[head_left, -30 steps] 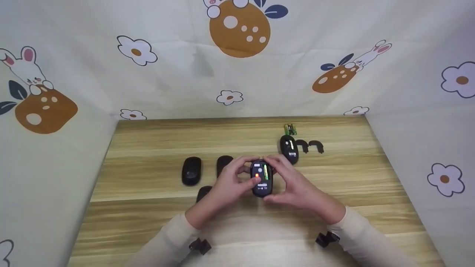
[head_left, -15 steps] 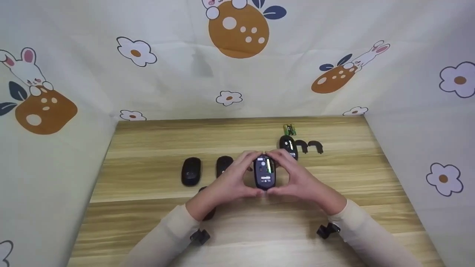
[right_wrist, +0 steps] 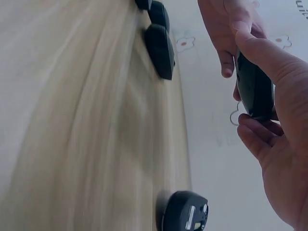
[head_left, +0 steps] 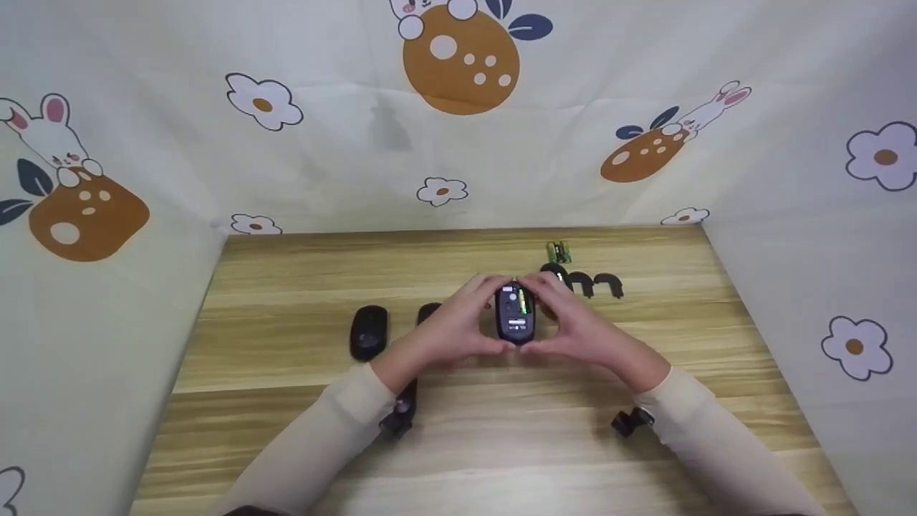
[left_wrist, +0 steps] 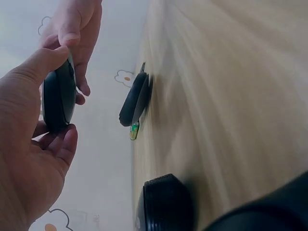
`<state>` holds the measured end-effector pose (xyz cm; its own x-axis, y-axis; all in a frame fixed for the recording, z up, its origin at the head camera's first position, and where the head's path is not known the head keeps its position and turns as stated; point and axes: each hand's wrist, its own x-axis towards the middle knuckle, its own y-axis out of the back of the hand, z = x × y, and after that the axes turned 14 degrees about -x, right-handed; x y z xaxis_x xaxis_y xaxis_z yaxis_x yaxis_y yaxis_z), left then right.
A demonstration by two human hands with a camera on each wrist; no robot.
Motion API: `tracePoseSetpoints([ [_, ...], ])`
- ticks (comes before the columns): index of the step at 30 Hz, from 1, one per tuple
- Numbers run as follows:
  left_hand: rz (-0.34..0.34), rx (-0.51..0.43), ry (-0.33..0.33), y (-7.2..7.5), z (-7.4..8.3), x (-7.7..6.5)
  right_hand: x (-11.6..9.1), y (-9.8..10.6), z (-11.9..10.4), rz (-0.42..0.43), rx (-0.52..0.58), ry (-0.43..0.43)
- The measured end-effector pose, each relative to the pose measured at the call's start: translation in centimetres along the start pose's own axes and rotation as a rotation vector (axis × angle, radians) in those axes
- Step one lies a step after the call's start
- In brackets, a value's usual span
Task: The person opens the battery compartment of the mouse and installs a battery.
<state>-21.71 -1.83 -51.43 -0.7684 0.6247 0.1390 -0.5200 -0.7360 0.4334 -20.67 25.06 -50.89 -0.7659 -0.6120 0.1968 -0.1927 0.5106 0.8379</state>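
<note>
Both hands hold a black computer mouse (head_left: 516,315) above the table, its underside turned up and a green battery showing in its slot. My left hand (head_left: 458,322) grips it from the left, thumb at the near end and fingers at the far end. On the other side my right hand (head_left: 577,322) grips it the same way, the two thumbs close together. In the left wrist view the mouse (left_wrist: 57,98) is seen edge-on between the hands. Behind the right hand lies another upturned mouse (head_left: 555,271), partly hidden, also with a battery in it.
Two curved battery covers (head_left: 609,284) lie right of the upturned mouse, loose batteries (head_left: 559,251) behind it. Toward the left stand a black mouse (head_left: 369,332), a second mouse (head_left: 428,312) partly behind the left hand, and a third mouse (head_left: 407,401) by the left sleeve. Patterned cloth surrounds the wooden table (head_left: 301,265).
Both hands have carried the mouse away from the body and slightly right. The left thumb has moved off its underside to the near end, and its red light no longer shows.
</note>
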Motion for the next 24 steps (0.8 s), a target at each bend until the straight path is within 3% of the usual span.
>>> tracePoseSetpoints([
  [6, -0.017, 0.035, -0.013, 0.2, -0.4, 1.9, 0.7, 0.5, 1.4, -0.013, -0.039, -0.017],
  [24, -0.064, 0.183, 0.065, -0.4, -2.4, 5.9, 2.6, 0.2, 4.7, -0.042, -0.207, -0.07],
])
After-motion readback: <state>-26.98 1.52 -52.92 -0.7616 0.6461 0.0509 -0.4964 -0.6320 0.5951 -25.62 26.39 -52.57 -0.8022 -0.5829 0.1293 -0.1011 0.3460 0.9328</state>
